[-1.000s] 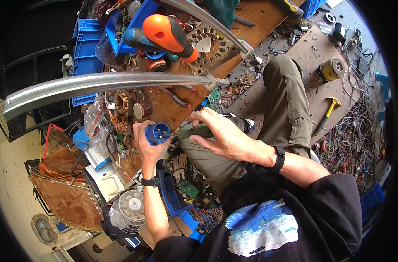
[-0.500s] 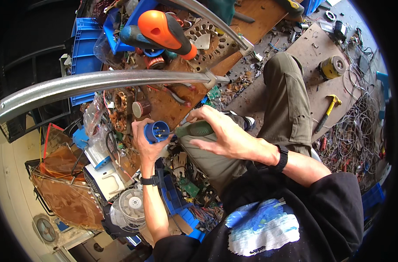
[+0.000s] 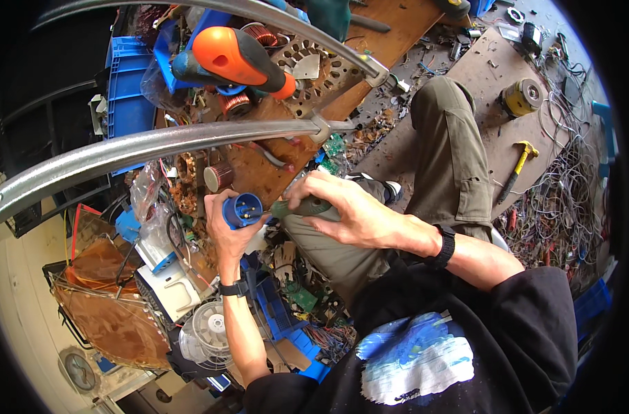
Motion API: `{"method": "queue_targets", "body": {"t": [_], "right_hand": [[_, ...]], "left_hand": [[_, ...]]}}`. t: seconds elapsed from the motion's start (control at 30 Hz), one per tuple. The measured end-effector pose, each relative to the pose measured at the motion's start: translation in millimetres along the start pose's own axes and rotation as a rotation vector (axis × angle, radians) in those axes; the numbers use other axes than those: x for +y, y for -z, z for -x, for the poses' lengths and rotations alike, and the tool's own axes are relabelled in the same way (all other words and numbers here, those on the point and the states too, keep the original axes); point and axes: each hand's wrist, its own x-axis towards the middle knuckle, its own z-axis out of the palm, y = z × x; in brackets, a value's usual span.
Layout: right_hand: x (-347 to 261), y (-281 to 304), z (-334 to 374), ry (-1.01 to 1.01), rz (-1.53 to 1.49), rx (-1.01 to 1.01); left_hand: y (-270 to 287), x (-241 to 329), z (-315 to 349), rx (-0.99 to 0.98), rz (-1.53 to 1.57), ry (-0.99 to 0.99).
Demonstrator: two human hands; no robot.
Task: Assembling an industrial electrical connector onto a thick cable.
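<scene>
My left hand [image 3: 223,231] is closed around a blue round plug [image 3: 233,214], whose open end with metal pins faces up and toward my right. My right hand [image 3: 352,214] curls its fingers round the green handle of a screwdriver [image 3: 316,205]. The screwdriver points left at the side of the plug, its tip hidden or too small to make out. Both hands are above a litter of scrap, beside my bent knee.
Two metal bars [image 3: 156,141] cross above the wooden board [image 3: 252,169]. An orange and black tool handle [image 3: 235,58] stands near copper coils. To the right are a hammer [image 3: 518,171], a yellow motor part [image 3: 523,96] and tangled wires [image 3: 556,231]; a white fan [image 3: 210,321] is lower left.
The fingers of my right hand have closed in round the screwdriver handle, where they were spread before. My left hand has shifted slightly left with the plug. The view has tilted a little.
</scene>
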Motion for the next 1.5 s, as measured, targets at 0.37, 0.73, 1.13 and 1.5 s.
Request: {"method": "queue_targets", "body": {"t": [0.37, 0.73, 1.13, 1.5], "right_hand": [[-10, 2, -8, -0.029, 0.235, 0.033], [3, -4, 5, -0.320, 0.179, 0.005], [-1, -4, 5, -0.237, 0.207, 0.054], [-5, -2, 3, -0.121, 0.217, 0.037]], "left_hand": [[-2, -1, 4, 0.029, 0.019, -0.017], [-3, -2, 5, 0.036, 0.012, -0.054], [-5, -4, 6, 0.057, 0.016, -0.050], [-4, -2, 7, 0.053, 0.026, -0.034]]}}
